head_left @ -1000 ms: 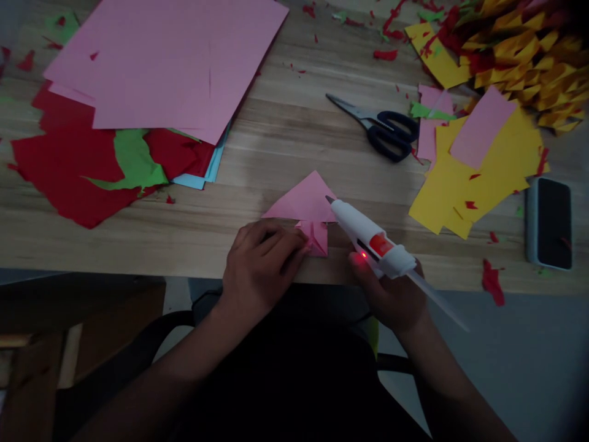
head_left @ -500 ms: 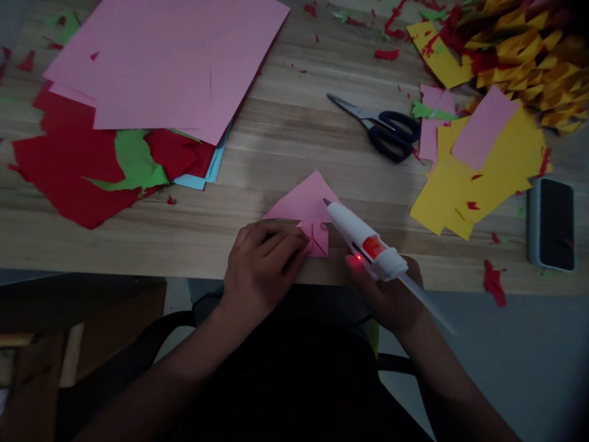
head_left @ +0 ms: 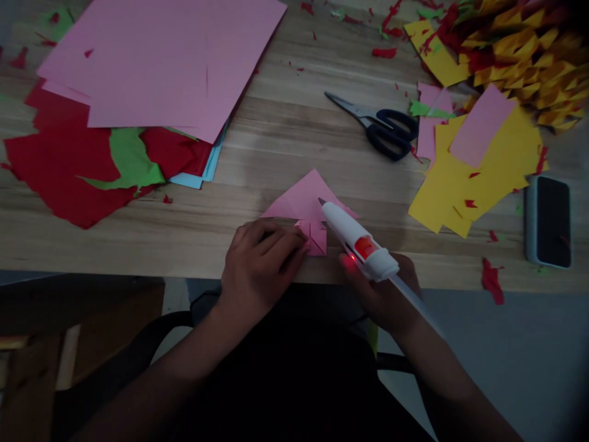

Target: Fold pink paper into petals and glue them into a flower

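My left hand [head_left: 260, 264] lies on the near edge of the wooden table [head_left: 285, 141], fingers pressed down on a small folded pink paper piece [head_left: 315, 236]. Behind it lies a larger pink folded triangle [head_left: 301, 197]. My right hand [head_left: 386, 294] grips a white glue gun [head_left: 356, 240] with a red label and a lit red lamp. Its nozzle points up and left, over the pink triangle just above the small piece. A clear glue stick pokes out of the gun's back.
Black-handled scissors [head_left: 381, 126] lie at the back right. Yellow and pink sheets [head_left: 478, 166] and a spiky yellow-red paper pile [head_left: 524, 49] fill the right. A phone [head_left: 550, 221] lies at the right edge. Pink sheets [head_left: 156, 61] over red and green scraps [head_left: 92, 166] lie left.
The glue gun in my right hand has slid a little to the left, bringing its nozzle closer over the pink folded pieces. My left hand stays put.
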Demonstrator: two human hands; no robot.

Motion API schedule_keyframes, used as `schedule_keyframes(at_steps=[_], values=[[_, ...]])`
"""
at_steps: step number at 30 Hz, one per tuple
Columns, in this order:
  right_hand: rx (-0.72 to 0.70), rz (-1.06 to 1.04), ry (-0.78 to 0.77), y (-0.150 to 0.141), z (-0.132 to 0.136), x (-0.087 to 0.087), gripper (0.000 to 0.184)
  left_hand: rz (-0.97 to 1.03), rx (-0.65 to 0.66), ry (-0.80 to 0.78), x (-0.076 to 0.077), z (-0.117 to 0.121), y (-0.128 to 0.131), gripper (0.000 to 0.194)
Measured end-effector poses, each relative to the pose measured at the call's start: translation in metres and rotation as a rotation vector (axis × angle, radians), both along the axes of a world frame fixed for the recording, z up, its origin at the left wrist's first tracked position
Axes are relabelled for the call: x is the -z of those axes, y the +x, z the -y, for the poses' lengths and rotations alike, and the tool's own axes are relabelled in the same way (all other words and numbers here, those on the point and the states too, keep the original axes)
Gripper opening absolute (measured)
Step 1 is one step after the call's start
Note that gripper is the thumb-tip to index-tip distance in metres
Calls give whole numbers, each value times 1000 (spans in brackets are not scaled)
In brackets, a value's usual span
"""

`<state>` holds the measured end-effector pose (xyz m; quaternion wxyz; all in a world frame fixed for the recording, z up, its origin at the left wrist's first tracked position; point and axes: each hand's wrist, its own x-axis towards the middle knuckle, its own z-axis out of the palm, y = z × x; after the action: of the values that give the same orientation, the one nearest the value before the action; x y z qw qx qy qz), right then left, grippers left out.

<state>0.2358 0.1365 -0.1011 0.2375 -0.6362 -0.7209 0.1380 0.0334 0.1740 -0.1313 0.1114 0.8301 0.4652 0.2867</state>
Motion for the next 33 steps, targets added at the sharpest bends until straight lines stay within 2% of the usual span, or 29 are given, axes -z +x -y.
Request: schedule_keyframes(at_steps=[7, 16, 25, 33], values=[[-14, 59, -10, 2, 1, 1, 21, 10, -25, 12, 0, 1, 1, 6], [37, 71, -36, 5, 6, 2, 22, 21, -38, 6, 0, 0, 2, 3], [21, 36, 36, 5, 6, 3, 22, 18, -34, -9, -1, 0, 2, 5], [36, 44, -47, 5, 7, 0, 22, 23, -33, -52, 1, 1, 0, 6]])
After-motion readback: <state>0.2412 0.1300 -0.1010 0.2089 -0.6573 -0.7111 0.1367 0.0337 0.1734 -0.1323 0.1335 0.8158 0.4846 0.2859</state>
